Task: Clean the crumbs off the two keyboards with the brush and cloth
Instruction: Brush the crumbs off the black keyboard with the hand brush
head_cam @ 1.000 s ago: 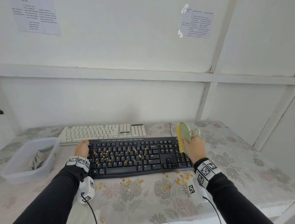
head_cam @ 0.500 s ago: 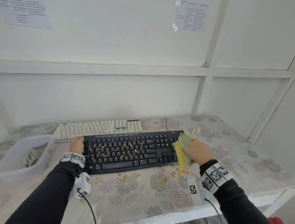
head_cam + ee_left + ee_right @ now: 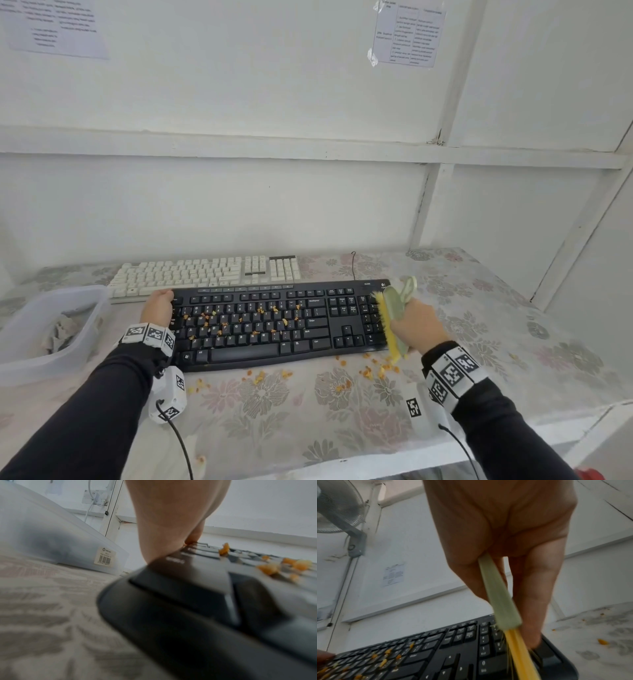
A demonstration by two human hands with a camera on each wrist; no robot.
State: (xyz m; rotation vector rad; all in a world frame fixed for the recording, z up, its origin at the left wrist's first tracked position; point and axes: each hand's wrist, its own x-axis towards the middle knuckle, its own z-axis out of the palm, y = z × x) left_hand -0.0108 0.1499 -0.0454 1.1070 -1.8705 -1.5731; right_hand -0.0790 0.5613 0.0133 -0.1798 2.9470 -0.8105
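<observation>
A black keyboard (image 3: 274,325) lies in front of me with orange crumbs (image 3: 239,320) scattered over its letter keys. My left hand (image 3: 158,306) holds its left end (image 3: 180,588), fingers curled over the far corner. My right hand (image 3: 416,325) grips a pale green brush (image 3: 394,308) with yellow bristles (image 3: 518,655) standing along the number pad at the right end. A white keyboard (image 3: 205,274) lies behind the black one. The grey cloth (image 3: 60,332) sits in a plastic tub.
The translucent tub (image 3: 87,339) stands at the left, close to my left hand. More crumbs (image 3: 370,370) lie on the floral tablecloth (image 3: 308,411) in front of the black keyboard. A wall rises right behind the keyboards. The table's front edge (image 3: 376,459) is near.
The brush swept down the number pad toward the front edge, then came back to stand along the pad's right side. My left hand kept hold of the keyboard's left end.
</observation>
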